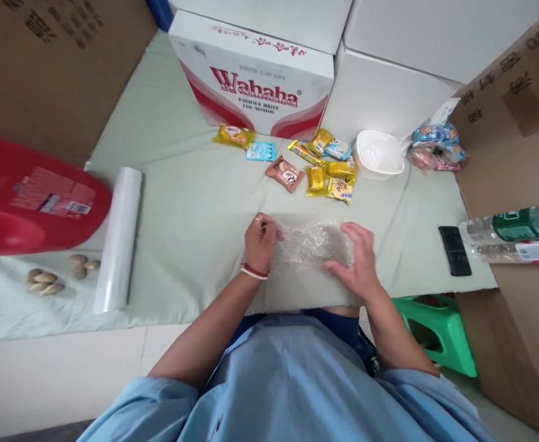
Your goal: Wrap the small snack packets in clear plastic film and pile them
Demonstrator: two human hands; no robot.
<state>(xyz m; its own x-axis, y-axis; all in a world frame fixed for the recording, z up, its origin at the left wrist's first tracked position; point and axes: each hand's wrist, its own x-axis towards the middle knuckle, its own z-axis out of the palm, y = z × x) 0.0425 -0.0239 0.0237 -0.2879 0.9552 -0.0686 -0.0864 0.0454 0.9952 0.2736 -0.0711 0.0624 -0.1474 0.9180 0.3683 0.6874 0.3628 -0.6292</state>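
A clear plastic bag (318, 242), thin and crinkled, lies on the cloth-covered table in front of my body. My left hand (261, 239) is closed in a pinch on the bag's left end. At its right end, my right hand (360, 255) has thumb and fingers spread apart, touching the plastic. A shiny, rounded bulge shows in the bag between my hands; I cannot make out whether anything is inside. Beyond the bag are several wrapped snacks, among them a brown packet (285, 174) and a yellow packet (316, 181).
A white bowl (380, 155) stands behind, beside bagged snacks (438, 144). A Wahaha carton (255, 80) borders the back. At left are a plastic roll (120, 239), brown nut-like pieces (43, 281) and a red container (43, 196). A black phone (454, 250) and bottles (518, 224) lie right.
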